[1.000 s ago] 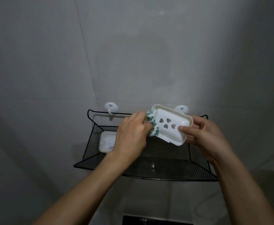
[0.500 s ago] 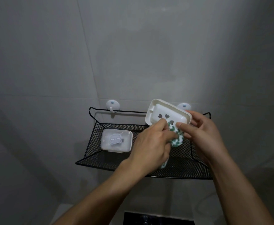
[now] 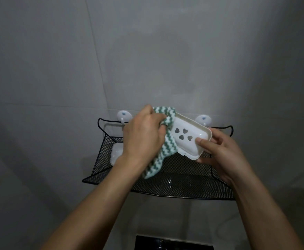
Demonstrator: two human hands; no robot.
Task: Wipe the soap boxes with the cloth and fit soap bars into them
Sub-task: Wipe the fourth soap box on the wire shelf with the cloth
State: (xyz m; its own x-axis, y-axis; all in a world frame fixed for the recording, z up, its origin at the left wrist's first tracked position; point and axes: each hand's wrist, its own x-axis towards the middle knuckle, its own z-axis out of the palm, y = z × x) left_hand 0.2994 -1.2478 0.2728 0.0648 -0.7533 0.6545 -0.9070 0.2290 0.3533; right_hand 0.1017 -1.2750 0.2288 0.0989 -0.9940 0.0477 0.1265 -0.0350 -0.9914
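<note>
A white soap box with heart-shaped holes in its bottom is tilted above the black mesh shelf. My right hand grips its right end. My left hand is closed on a green-and-white zigzag cloth and presses it against the box's left end; the cloth's tail hangs down below the hand. A second white soap box lies on the shelf at the left, mostly hidden behind my left hand.
The shelf hangs on two white wall hooks on a grey tiled wall. A dark object shows at the bottom edge below the shelf.
My left hand has moved the cloth from the box's lower right side up to its upper left end. The box is tilted more toward me.
</note>
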